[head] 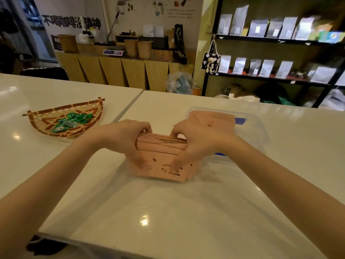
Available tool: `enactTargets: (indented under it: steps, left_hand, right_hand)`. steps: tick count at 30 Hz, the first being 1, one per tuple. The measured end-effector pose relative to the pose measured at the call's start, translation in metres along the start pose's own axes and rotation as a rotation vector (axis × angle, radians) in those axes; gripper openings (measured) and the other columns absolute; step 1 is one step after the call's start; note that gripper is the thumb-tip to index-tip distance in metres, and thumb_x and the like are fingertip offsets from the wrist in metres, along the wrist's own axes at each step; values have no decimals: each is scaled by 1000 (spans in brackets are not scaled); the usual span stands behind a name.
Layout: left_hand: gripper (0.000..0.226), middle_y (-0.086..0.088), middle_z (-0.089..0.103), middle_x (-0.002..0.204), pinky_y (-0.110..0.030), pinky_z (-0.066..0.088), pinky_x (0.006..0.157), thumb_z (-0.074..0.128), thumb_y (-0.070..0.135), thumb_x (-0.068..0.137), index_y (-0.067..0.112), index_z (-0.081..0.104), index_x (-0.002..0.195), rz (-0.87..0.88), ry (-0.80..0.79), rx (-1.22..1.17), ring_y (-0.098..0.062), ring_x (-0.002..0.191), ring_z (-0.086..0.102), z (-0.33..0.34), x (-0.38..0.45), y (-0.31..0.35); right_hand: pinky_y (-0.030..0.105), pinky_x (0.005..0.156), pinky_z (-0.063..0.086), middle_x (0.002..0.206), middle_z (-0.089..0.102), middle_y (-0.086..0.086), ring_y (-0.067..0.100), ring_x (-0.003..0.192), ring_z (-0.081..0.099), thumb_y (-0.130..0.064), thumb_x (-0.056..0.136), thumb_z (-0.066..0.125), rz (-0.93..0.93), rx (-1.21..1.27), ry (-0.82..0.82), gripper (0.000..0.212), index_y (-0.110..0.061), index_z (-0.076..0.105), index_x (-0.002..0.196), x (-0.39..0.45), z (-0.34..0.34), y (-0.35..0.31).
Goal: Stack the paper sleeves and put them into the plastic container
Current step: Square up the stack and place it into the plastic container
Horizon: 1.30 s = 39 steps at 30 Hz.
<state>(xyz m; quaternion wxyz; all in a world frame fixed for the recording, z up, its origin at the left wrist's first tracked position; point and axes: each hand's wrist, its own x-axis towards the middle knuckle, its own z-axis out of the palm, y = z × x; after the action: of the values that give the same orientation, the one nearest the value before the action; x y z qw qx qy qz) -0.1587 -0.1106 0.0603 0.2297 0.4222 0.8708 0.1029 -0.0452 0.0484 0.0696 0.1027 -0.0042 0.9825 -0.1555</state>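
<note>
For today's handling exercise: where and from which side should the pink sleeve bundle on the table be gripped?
Probably by its two short ends, one hand from each side, as the left hand and right hand do: the sleeve bundle stands on edge, slightly fanned, so inward pressure should keep it together.

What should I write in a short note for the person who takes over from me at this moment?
Left hand and right hand: both grip a bundle of pink paper sleeves, standing on edge on the white table and not yet squared up.
Plastic container: just right of and behind the hands, with one stack of sleeves already inside.
Done: one stack is in.
Left: even up the held bundle and place it in the container.
</note>
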Motion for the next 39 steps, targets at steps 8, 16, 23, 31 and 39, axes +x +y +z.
enactTargets:
  steps: [8, 16, 23, 31, 39]
  left_hand:
    - [57, 25, 52, 87, -10, 45, 63, 84, 26, 49, 39, 44, 88, 335, 335, -198, 2, 82, 54, 24, -5, 76]
    - [60, 12, 65, 101, -19, 53, 75, 86, 15, 48, 35, 54, 94, 426, 275, -557, -4, 90, 63, 77, 29, 87]
    - [58, 33, 64, 93, -9, 50, 71, 85, 28, 42, 35, 53, 90, 425, 310, -662, 1, 87, 63, 96, 35, 82]
    - [59, 10, 63, 94, -18, 51, 71, 82, 35, 40, 36, 52, 91, 407, 319, -734, -6, 83, 63, 108, 31, 80]
    - [71, 7, 62, 110, -21, 54, 78, 82, 21, 47, 32, 47, 107, 410, 237, -779, -9, 95, 64, 109, 37, 70]
  right_hand:
    - [11, 72, 42, 94, 54, -22, -3, 87, 52, -40, 61, 76, 20, 175, 354, 47, -32, 51, 101, -87, -3, 44]
    - [2, 67, 42, 91, 58, -27, -16, 85, 55, -25, 58, 82, 86, 445, 463, 50, -42, 51, 92, -120, 33, 83]
    - [5, 75, 46, 101, 58, -22, -10, 95, 54, -24, 59, 82, 102, 566, 545, 59, -31, 52, 109, -117, 56, 98]
    - [17, 79, 53, 111, 59, -15, 1, 100, 59, -28, 59, 81, 129, 701, 507, 60, -32, 52, 112, -115, 70, 103]
    - [26, 84, 54, 118, 59, -10, 10, 105, 60, -12, 55, 84, 159, 832, 438, 83, -31, 41, 123, -120, 71, 115]
